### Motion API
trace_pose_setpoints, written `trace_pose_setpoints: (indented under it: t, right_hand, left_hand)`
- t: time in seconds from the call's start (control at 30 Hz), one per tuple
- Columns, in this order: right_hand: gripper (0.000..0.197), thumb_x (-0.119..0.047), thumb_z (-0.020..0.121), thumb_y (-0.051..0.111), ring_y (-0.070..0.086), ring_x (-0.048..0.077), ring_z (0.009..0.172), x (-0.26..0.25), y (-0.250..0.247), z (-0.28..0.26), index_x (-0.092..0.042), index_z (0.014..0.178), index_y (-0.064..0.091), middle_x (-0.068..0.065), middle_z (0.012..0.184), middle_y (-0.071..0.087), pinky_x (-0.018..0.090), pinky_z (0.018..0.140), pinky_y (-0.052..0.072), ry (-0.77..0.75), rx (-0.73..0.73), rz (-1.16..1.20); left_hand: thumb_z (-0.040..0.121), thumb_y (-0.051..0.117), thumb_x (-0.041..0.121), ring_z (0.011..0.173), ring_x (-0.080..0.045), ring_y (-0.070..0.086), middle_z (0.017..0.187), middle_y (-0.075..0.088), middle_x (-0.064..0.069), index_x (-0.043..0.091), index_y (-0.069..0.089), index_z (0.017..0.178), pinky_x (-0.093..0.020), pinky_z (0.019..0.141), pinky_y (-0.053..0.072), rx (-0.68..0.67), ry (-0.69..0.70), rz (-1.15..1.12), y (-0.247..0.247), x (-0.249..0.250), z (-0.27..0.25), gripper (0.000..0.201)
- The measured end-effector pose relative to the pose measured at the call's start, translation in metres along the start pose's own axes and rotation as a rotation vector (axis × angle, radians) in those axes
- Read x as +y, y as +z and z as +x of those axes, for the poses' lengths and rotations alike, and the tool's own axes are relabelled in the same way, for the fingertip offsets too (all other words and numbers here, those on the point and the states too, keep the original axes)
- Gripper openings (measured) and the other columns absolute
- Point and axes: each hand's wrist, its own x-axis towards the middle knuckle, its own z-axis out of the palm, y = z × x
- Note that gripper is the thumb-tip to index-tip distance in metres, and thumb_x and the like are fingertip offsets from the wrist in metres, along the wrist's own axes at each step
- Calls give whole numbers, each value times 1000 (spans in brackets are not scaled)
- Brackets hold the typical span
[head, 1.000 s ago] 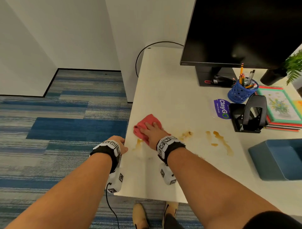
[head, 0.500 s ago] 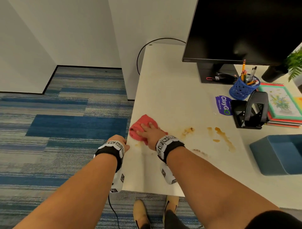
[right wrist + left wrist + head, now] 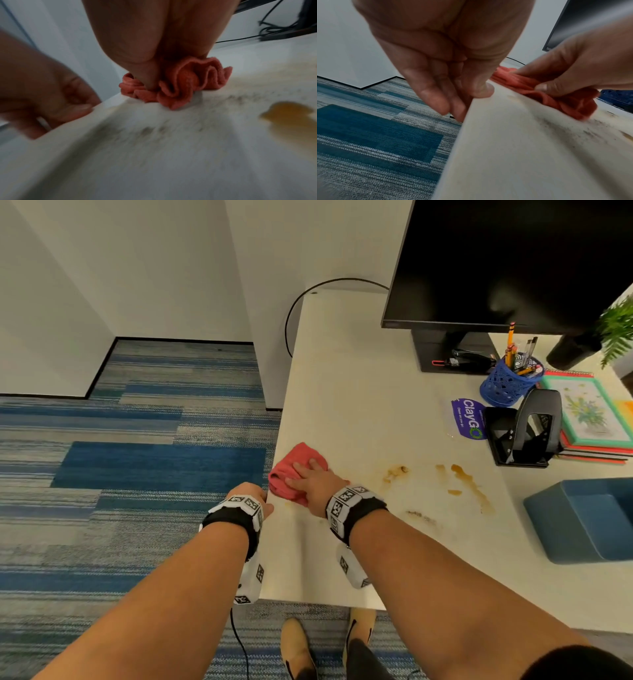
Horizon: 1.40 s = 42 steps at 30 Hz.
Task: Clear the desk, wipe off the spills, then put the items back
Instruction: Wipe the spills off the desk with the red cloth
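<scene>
A purple sticker [image 3: 467,419] reading "ClayGo" lies far right of the right grip [image 3: 315,481], which pinches a bunched red cloth [image 3: 294,457] against the white tabletop [image 3: 359,388], brown spills [image 3: 471,486] between; the left grip [image 3: 255,492] clasps the tabletop's edge.

We see a soft, crinkly red cloth [image 3: 297,465], a smooth matt bench [image 3: 359,378], and a rough woven carpet [image 3: 137,474].

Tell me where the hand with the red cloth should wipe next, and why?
Probably slide the cloth rightward across the desk, toward the brown spills. The right hand holds it bunched near the desk's left edge, which the left hand grips, and those spills lie unwiped to its right.
</scene>
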Motion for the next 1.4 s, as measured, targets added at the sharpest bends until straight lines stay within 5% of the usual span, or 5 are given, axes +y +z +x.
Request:
trace_pose_setpoints:
  t: [0.5, 0.83, 1.0, 1.2, 1.4]
  right_hand:
    - [69, -21, 94, 52, -2, 30, 149, 0, 15, -16, -31, 153, 17, 0, 162, -3, 50, 119, 6, 69, 72, 98]
    - [73, -15, 84, 59, -3, 27, 149, 56, 1, -49, -28, 147, 25, -5, 160, -10, 62, 113, 16, 520, 257, 322]
    - [76, -20, 93, 44, -8, 36, 147, 42, 10, -37, -31, 153, -1, -3, 161, -15, 60, 117, 3, 469, 113, 223]
    - [85, -12, 88, 51, -9, 29, 148, 29, 16, -33, -35, 153, 1, -6, 161, -12, 54, 119, 3, 213, 51, 125]
    - [75, -26, 95, 45, -6, 29, 149, 96, 32, -63, -30, 154, -1, 0, 161, -12, 51, 120, 8, 570, 200, 286]
  left_hand:
    - [87, 58, 30, 78, -21, 58, 88, 66, -3, 14, 72, 97, -24, 67, 45, -2, 13, 12, 3, -1, 3, 23]
    - [92, 53, 12, 100, -27, 62, 100, 62, -9, 5, 63, 104, -27, 73, 46, 24, -24, 47, -11, 21, 3, 18]
    - [97, 46, 24, 84, -25, 56, 76, 54, -3, 10, 53, 70, -28, 69, 40, 55, -44, 8, -12, 21, 15, 32]
    - [96, 50, 29, 84, -24, 54, 86, 55, -5, 10, 57, 89, -28, 71, 41, 41, -15, 67, -12, 27, 24, 21]
    - [94, 53, 27, 80, -22, 52, 81, 54, -2, 13, 55, 84, -27, 69, 40, 39, -49, 65, -8, 27, 33, 17]
